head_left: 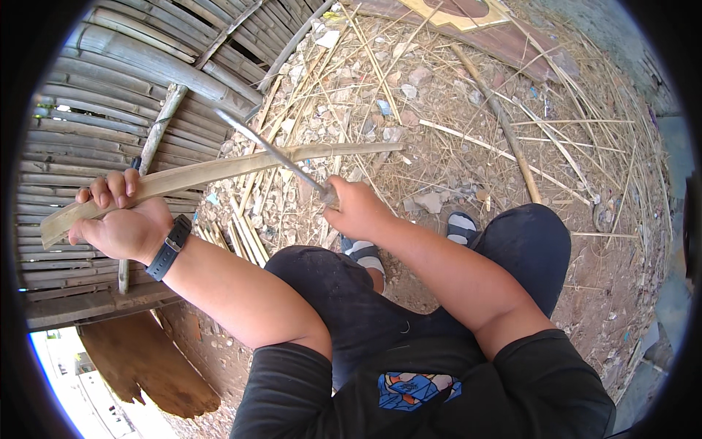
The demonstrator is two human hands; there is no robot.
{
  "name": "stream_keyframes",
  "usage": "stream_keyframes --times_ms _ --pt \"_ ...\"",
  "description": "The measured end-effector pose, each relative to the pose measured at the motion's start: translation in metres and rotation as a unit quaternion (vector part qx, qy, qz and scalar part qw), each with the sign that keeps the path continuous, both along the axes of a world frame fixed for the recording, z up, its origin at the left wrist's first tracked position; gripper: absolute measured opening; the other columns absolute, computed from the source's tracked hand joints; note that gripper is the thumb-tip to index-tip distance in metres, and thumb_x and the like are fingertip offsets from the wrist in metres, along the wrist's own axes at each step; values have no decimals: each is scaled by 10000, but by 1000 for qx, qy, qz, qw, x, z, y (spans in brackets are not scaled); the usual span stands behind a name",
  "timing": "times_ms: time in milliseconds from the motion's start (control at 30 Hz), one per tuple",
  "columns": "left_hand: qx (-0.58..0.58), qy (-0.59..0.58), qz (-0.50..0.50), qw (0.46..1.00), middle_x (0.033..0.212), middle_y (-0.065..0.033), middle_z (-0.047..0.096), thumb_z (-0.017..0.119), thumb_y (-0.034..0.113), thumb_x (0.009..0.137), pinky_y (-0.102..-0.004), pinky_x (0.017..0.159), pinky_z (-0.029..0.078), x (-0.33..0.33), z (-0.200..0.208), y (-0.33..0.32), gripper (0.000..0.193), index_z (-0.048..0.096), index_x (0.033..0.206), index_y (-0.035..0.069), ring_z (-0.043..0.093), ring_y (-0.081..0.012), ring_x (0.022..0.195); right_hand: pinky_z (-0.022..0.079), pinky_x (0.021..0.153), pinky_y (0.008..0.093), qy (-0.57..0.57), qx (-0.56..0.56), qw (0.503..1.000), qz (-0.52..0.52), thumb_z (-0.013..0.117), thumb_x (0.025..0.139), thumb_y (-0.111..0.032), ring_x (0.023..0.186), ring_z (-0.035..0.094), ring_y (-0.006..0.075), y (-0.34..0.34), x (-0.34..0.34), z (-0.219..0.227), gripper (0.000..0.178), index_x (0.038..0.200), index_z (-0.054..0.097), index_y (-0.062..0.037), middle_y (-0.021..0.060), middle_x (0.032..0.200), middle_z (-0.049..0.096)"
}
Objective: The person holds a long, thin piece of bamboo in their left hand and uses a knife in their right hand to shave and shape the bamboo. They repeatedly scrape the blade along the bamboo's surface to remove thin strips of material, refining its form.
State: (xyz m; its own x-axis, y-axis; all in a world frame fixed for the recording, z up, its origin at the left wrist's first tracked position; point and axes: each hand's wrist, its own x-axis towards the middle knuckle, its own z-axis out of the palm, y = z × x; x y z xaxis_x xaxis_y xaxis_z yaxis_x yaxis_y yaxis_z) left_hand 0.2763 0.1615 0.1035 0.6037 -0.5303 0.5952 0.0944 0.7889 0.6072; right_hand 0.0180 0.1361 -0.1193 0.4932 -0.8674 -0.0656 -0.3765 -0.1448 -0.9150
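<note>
My left hand (131,223), with a black watch (170,247) on its wrist, grips the wide end of a long split bamboo strip (219,170). The strip slants up to the right and narrows to a thin tip past the middle. In my right hand (358,210) is the handle of a long knife (257,140), its narrow metal blade pointing up and left. The blade crosses the strip a little beyond its middle; from here I cannot tell whether it cuts into the bamboo. My fingers cover most of the handle.
A bamboo slat wall (80,139) stands close on the left. Bamboo slivers and stone chips litter the ground (409,77). A wooden pole (504,124) lies ahead on the right, with a brown board (519,47) behind it. My knees and sandalled feet are below the knife.
</note>
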Motion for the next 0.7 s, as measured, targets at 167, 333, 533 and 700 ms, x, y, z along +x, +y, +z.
stream_keyframes --times_ms 167,333,533,700 --pt "12 3 33 999 697 29 431 434 751 940 -272 564 330 -10 2 -2 589 505 949 167 375 -114 577 552 806 482 35 57 998 -13 704 811 -175 899 699 406 -15 -9 -46 454 1201 571 16 257 899 698" --pt "8 -3 48 999 716 26 433 435 753 937 -270 566 341 -14 5 0 607 487 982 150 383 -117 583 533 883 476 122 76 976 -166 696 797 -197 980 681 423 -20 -33 -104 469 1192 601 37 288 1009 692" --pt "-1 -14 19 1000 715 26 432 432 721 959 -271 562 346 -19 8 -1 583 496 985 142 389 -119 583 531 848 445 58 69 987 -135 689 786 -220 951 685 410 -23 -22 -79 510 1211 598 48 289 992 692" --pt "2 0 14 1000 705 27 436 412 718 966 -271 560 344 -3 1 2 581 499 985 144 387 -120 578 531 780 463 -19 -3 1000 -10 694 799 -217 865 687 415 -15 -4 -9 492 1213 596 30 277 896 685"
